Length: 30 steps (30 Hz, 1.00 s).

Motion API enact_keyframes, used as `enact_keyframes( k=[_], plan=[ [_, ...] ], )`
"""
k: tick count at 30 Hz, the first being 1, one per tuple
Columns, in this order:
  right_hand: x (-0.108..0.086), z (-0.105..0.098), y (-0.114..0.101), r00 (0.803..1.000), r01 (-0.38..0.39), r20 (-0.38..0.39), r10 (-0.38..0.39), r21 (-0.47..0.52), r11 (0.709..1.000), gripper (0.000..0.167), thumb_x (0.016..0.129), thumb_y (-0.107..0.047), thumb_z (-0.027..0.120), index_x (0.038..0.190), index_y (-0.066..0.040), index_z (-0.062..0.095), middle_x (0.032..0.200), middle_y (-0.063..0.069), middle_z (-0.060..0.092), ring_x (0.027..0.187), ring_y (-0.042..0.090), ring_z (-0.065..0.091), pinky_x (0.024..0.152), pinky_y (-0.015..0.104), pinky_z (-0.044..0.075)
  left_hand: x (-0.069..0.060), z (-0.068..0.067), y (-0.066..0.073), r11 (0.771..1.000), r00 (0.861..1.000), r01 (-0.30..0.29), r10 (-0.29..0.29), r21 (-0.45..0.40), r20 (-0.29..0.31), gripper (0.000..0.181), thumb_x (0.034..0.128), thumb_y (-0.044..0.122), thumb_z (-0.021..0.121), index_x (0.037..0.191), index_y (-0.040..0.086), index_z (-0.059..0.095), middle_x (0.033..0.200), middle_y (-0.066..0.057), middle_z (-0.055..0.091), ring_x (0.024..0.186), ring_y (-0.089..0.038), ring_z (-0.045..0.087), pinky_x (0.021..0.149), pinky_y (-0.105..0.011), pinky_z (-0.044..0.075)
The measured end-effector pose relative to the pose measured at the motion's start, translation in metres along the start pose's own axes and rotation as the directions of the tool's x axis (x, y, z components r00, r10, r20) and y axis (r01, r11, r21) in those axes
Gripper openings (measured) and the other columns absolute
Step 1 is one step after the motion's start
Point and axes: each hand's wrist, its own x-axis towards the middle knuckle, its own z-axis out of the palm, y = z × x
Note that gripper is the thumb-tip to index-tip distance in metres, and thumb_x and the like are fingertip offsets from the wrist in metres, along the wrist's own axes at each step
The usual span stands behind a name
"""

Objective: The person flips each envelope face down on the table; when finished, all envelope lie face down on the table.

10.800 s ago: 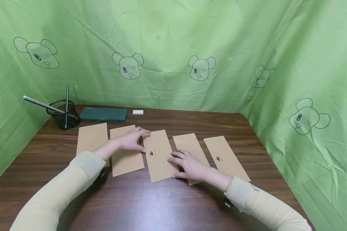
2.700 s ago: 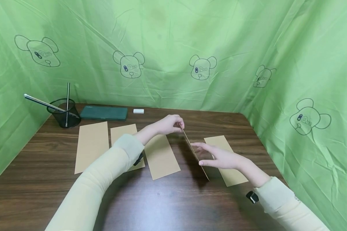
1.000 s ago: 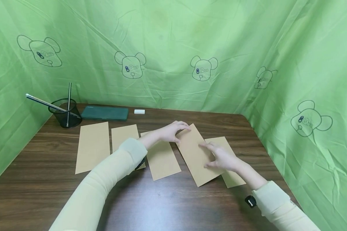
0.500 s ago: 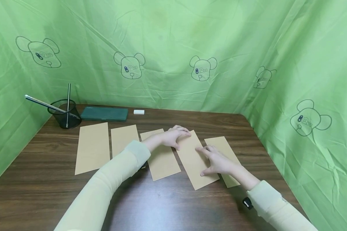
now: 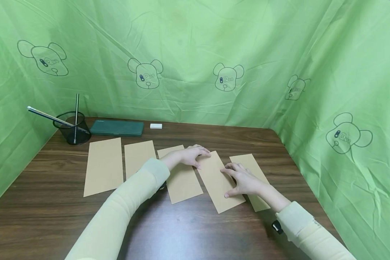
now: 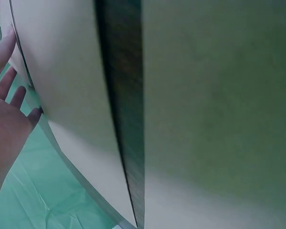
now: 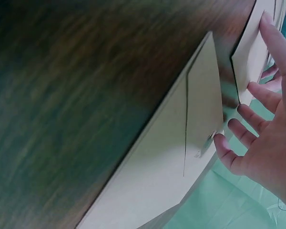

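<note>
In the head view, several tan paper envelopes lie in a fanned row. My left hand (image 5: 192, 156) touches the far end of the fourth envelope (image 5: 212, 180) from the left, its fingers loosely bent. On that envelope's right side rests my right hand (image 5: 243, 180), thumb on the paper and fingers spread. The rightmost envelope (image 5: 251, 164) is partly covered by the right hand; the right wrist view shows its flap (image 7: 205, 86) and a small dark print beside the fingers. Under the left forearm lies the third envelope (image 5: 183, 184), plain side up.
The first envelope (image 5: 103, 166) and second envelope (image 5: 138, 155) lie to the left, the second partly under the sleeve. Behind them stand a mesh pen cup (image 5: 72, 133) with pencils, a green case (image 5: 117, 128) and a white eraser (image 5: 156, 126). Green curtains (image 5: 188, 43) enclose the table.
Earlier the third envelope showed a crown print; now it is plain. The fourth stood on edge between my hands, then was lowered and now lies flat, with both hands lower on it.
</note>
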Motion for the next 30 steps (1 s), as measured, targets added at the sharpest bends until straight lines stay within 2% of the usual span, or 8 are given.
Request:
enact_keyframes(
  k=[6,13,17,21,27,30],
  plan=[
    [-0.001,-0.002,0.0,1.0,0.008,0.003,-0.008,0.012,1.0,0.093,0.06,-0.059,0.079,0.136,-0.015,0.049,0.14,0.013,0.042,0.126,0.035,0.038,0.092,0.067,0.035,-0.001,0.0,0.0,1.0,1.0,0.015,-0.015,0.003,0.012,0.064,0.0812,0.026,0.073,0.138,0.012,0.048,0.15,-0.003,0.036,0.141,-0.032,0.02,0.11,-0.056,0.019],
    [-0.01,-0.015,0.012,0.992,0.088,-0.101,-0.082,0.062,0.994,0.087,0.06,-0.046,0.085,0.131,-0.008,0.053,0.135,0.02,0.045,0.122,0.039,0.041,0.095,0.057,0.039,0.002,-0.002,0.011,0.998,0.998,0.054,-0.052,0.043,-0.026,0.073,0.0808,0.034,0.074,0.142,0.012,0.041,0.15,-0.002,0.036,0.139,-0.027,0.023,0.11,-0.051,0.021],
    [-0.021,-0.024,0.021,0.993,0.06,-0.106,-0.055,0.052,0.997,0.087,0.061,-0.047,0.085,0.133,-0.011,0.052,0.138,0.018,0.044,0.123,0.041,0.04,0.092,0.064,0.037,0.008,0.0,0.021,0.999,0.997,0.043,-0.04,0.034,-0.071,0.078,0.0784,0.036,0.075,0.143,0.011,0.039,0.148,-0.001,0.038,0.139,-0.026,0.023,0.11,-0.051,0.021],
    [-0.031,-0.031,0.031,0.994,0.054,-0.095,-0.049,0.055,0.997,0.086,0.064,-0.045,0.084,0.136,-0.013,0.049,0.141,0.016,0.042,0.126,0.042,0.038,0.094,0.069,0.032,0.017,0.003,0.034,0.999,0.995,0.036,-0.038,-0.017,-0.091,0.08,0.0783,0.034,0.076,0.144,0.012,0.036,0.148,-0.002,0.038,0.14,-0.026,0.02,0.111,-0.052,0.018],
    [-0.046,-0.036,0.049,0.991,0.111,-0.091,-0.102,0.099,0.989,0.089,0.063,-0.036,0.087,0.138,-0.011,0.046,0.142,0.016,0.04,0.128,0.037,0.034,0.098,0.06,0.035,0.03,0.008,0.05,0.998,0.992,0.028,-0.034,-0.048,-0.118,0.081,0.0788,0.034,0.075,0.145,0.015,0.033,0.146,-0.003,0.04,0.139,-0.024,0.022,0.112,-0.05,0.019],
    [-0.054,-0.037,0.057,0.992,0.114,-0.071,-0.108,0.099,0.989,0.093,0.062,-0.04,0.086,0.139,-0.01,0.044,0.144,0.017,0.037,0.131,0.04,0.032,0.1,0.06,0.034,0.037,0.012,0.056,0.998,0.992,0.036,-0.041,-0.046,-0.121,0.082,0.0783,0.035,0.076,0.146,0.015,0.033,0.148,-0.001,0.038,0.139,-0.023,0.023,0.112,-0.048,0.02]
  ],
)
